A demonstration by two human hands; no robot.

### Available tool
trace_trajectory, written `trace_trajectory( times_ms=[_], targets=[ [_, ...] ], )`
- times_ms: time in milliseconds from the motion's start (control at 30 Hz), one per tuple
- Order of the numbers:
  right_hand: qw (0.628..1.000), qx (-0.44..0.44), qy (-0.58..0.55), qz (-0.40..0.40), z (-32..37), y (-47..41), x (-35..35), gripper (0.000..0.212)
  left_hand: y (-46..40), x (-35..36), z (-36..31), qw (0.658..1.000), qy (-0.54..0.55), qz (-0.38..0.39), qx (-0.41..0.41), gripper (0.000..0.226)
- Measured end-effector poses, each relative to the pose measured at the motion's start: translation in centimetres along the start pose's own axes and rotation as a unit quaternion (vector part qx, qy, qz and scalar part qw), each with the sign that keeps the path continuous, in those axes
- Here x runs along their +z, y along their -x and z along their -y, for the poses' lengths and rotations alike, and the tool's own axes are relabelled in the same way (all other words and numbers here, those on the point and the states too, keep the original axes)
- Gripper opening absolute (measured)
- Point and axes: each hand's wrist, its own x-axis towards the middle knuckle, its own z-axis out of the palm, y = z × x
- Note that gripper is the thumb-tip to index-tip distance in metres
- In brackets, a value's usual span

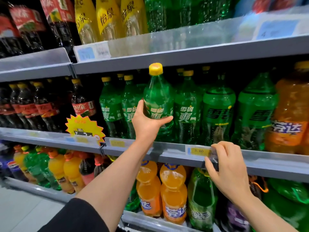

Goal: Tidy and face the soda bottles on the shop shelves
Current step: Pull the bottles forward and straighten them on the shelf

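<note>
Shop shelving (167,56), three tiers. One green soda bottle (158,101), yellow-capped: gripped by left hand (147,122). Right hand (228,166): fingers curled over shelf edge (275,164).

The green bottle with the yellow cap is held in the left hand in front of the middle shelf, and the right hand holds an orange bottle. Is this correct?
Not quite. In the head view the left hand does hold the green bottle, but the right hand holds no orange bottle; it grips the front edge of the middle shelf, beside the yellow price tag.
</note>
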Motion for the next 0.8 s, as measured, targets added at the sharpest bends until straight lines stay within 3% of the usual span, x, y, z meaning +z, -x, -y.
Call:
trace_trajectory(
  times_ms=[67, 300, 467, 633, 800],
  targets=[
    [1.0, -0.008, 0.004, 0.008, -0.1, 0.0, -0.2, 0.037, 0.2, 0.4, 0.2, 0.999, -0.025, -0.001, -0.02, 0.083],
    [1.0, -0.022, 0.003, 0.015, -0.5, -0.1, -0.4, 0.036, 0.0, 1.0, 0.3, 0.992, -0.091, 0.01, -0.082, 0.095],
    [0.999, -0.025, 0.005, 0.031, -0.5, 0.0, -0.6, 0.036, 1.2, 1.5, 0.4, 0.993, -0.092, 0.016, -0.072, 0.095],
    [0.998, -0.023, -0.008, 0.054, -0.4, -0.1, -1.1, 0.035, 3.4, 2.4, 1.8, 0.985, -0.168, 0.002, -0.032, 0.083],
    [0.988, -0.052, 0.0, 0.145, -0.8, 0.1, -3.1, 0.05, 6.9, 1.9, 2.5, 0.973, -0.224, 0.034, -0.03, 0.078]
  ],
)
